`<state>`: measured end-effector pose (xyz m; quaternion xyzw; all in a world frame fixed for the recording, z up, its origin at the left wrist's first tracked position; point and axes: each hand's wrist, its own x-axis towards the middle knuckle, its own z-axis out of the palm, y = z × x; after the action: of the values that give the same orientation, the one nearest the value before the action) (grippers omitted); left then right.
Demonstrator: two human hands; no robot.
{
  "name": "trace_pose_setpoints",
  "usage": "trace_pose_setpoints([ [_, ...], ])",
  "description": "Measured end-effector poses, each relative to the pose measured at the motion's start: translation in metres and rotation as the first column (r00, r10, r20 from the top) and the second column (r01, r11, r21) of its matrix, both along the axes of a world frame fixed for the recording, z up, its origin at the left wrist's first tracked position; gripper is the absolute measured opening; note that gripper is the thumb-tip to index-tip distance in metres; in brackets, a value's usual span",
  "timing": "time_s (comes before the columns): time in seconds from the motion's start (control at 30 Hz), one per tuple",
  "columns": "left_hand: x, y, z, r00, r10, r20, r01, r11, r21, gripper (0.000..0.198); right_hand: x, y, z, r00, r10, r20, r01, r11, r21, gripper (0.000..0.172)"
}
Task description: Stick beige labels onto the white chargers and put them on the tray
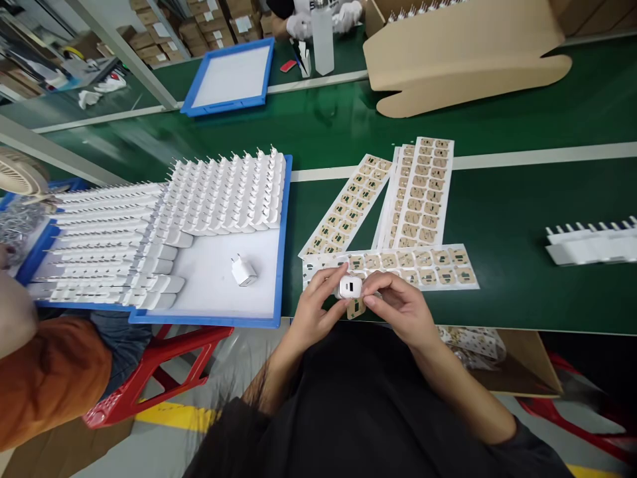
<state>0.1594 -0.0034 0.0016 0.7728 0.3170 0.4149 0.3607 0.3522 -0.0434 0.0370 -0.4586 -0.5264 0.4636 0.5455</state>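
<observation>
A white plug charger point(350, 287) is pinched between the thumb and fingers of my left hand point(318, 302), its face with the port openings turned up. My right hand point(398, 305) is closed at the charger's right edge, thumb and forefinger together; what lies between them is too small to make out. Just below the charger shows a tan sticker piece point(355, 309) with dark cut-outs. Under and behind my hands lies a sheet of tan stickers point(438, 267). More sticker sheets point(423, 192) overlap behind it, and another sheet point(343, 209) slants to their left.
A blue-rimmed tray point(229, 315) at left holds rows of white chargers point(229, 192) and one loose charger point(243, 271). More chargers point(594, 242) stand at right. Behind are an empty tray point(231, 76), a bottle point(322, 40), a cardboard box point(462, 53) and a co-worker's gloved hands point(346, 16).
</observation>
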Motion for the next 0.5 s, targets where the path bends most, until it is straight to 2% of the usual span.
trace_pose_setpoints([
  [0.13, -0.002, -0.004, 0.003, 0.992, 0.122, 0.040, -0.126, 0.982, 0.137, 0.057, -0.003, -0.003, 0.011, 0.996, -0.093, 0.015, 0.093, 0.996, 0.008, 0.010],
  [0.5, -0.004, -0.002, 0.015, 0.992, 0.122, 0.015, -0.122, 0.966, 0.229, 0.053, -0.007, 0.004, 0.021, 0.996, -0.068, 0.053, 0.069, 0.997, -0.021, 0.016],
])
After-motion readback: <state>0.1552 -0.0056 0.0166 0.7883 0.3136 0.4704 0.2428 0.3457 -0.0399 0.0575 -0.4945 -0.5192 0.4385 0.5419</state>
